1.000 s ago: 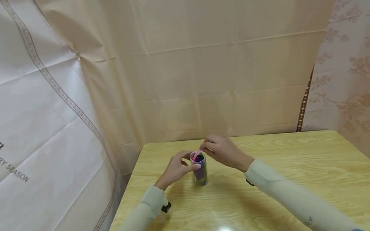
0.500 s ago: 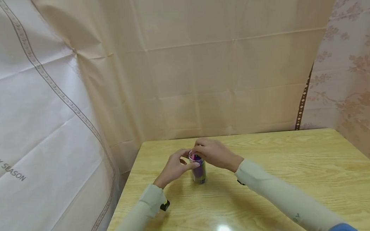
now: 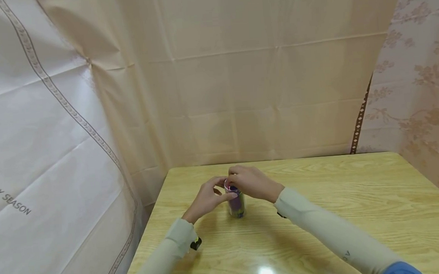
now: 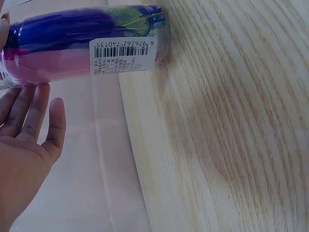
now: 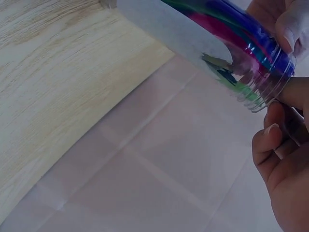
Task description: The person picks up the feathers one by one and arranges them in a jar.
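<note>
A clear, tall jar (image 3: 236, 205) stands upright on the wooden table, holding soft-looking blue, purple, pink and green material. The left wrist view shows the jar (image 4: 58, 46) with a white barcode label (image 4: 123, 55) near its base. My left hand (image 3: 208, 198) grips it just under the rim, thumb on the near side. At the mouth is my right hand (image 3: 254, 183), one finger reaching inside the threaded neck (image 5: 270, 82) while others curl outside the rim. A bit of pink shows below those fingers; whether they pinch it, I cannot tell.
The wooden table (image 3: 322, 214) reaches to a beige cloth (image 3: 255, 109) hung behind it. White printed cloth (image 3: 55, 164) hangs at the left, floral cloth (image 3: 427, 78) at the right. A black wrist device (image 3: 196, 243) sits at the left cuff.
My right hand has moved left and down into the jar's mouth. The pink strip that stuck out above the rim has gone mostly inside. My left hand keeps its grip on the jar.
</note>
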Available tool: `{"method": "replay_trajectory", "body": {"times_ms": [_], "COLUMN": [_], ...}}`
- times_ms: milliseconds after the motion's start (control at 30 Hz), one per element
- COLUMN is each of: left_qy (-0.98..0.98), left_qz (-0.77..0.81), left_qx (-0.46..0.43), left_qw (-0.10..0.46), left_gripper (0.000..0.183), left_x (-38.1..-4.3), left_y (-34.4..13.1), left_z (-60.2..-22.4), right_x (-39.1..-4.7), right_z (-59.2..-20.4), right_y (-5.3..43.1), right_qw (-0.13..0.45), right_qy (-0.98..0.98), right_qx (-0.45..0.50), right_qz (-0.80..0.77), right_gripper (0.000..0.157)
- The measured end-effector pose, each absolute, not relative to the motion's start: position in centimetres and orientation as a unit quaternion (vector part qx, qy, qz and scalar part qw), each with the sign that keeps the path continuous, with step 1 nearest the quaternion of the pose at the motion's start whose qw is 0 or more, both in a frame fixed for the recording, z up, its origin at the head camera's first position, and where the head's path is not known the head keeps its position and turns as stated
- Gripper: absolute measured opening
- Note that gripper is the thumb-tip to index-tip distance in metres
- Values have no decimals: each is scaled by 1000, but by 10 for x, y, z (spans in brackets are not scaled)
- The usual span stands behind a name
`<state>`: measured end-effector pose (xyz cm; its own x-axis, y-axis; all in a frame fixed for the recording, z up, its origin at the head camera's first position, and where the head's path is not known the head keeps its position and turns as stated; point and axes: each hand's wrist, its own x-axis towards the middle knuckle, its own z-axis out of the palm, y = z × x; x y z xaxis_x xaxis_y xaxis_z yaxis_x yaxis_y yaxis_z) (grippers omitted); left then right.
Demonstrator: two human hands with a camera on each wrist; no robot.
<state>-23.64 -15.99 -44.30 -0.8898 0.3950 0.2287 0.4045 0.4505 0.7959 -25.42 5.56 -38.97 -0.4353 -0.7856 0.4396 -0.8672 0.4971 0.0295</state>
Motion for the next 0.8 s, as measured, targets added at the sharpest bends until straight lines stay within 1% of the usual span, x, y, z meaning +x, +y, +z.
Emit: {"method": "replay_trajectory", "body": {"times_ms": [200, 400, 800], "left_qy": [-851, -850, -851], "left_qz": [-469, -471, -475], "left_qx": [-237, -237, -225], "left_qw": [2, -1, -1], "left_gripper": [58, 56, 54], "left_x": [-236, -236, -235], "left_y": [-160, -159, -159], "left_z": [-443, -444, -441], "right_x": [-254, -254, -258], "right_z": [-390, -389, -383], "right_y": [54, 56, 83], "right_qw": [204, 188, 196], "right_qy": [-844, -849, -844], "right_qx": [488, 485, 476], "right_qz": [86, 96, 149], "right_gripper": [6, 7, 15]}}
